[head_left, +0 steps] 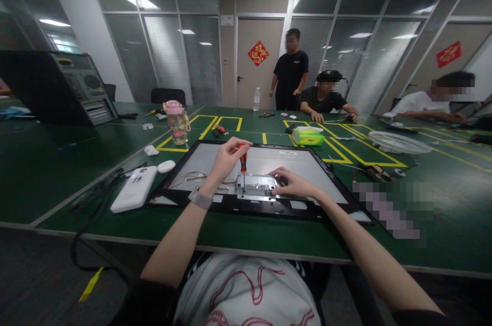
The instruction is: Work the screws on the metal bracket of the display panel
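Observation:
A flat display panel (303, 164) with a black frame lies face down on the green table. On its near middle sits a metal bracket (255, 195). My left hand (230, 154) is closed round the top of an orange-and-black screwdriver (243, 159), held upright with its shaft down at the bracket's left part. My right hand (290, 182) rests at the bracket's right end, thumb and fingers on either side of it. Thin wires (192, 176) run over the panel left of the bracket. The screwdriver's tip is too small to make out.
Left of the panel lie a white power bank (134, 190), a white case (166, 166) and black cables. Beyond stand a pink-lidded bottle (177, 123), a green packet (307, 136) and a fan grille (400, 142). A computer case (57, 87) stands far left. Several people are across the table.

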Demonstrator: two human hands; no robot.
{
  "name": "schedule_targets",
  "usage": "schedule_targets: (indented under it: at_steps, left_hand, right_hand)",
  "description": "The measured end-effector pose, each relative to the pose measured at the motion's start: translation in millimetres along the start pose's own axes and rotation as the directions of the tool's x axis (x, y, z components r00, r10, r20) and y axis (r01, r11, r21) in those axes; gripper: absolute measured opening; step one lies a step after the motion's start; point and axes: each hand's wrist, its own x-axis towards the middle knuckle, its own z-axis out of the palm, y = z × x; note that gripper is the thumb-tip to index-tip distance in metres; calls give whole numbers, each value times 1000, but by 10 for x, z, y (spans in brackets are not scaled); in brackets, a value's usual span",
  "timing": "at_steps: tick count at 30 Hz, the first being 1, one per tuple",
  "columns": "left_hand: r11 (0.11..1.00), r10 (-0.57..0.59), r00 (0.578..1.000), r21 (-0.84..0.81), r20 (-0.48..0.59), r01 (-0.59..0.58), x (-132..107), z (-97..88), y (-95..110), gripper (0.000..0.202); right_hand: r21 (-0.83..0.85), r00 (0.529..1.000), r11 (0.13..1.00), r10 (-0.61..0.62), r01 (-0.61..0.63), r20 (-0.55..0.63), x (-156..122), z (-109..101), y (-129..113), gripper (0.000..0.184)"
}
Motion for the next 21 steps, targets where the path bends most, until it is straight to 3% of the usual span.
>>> schedule_targets:
  at_steps: [4,11,16,21]
  left_hand:
    - [985,-34,995,-165,97,49,3,14,-45,27]
    - [1000,-15,1000,-11,-20,15,12,13,-31,23]
    - [975,-102,993,-191,51,110,29,8,-70,33]
    - [999,-45,998,-19,-45,44,24,14,-60,26]
  right_hand:
    - [-10,1000,1000,2,-2,0,-6,-1,-1,59]
    - [-14,1000,1000,-5,5,-1,3,-2,36,59]
    - [-14,1000,1000,3,-3,6,0,-7,20,60]
    - [-12,1000,1000,12,-12,5,-12,-16,-9,59]
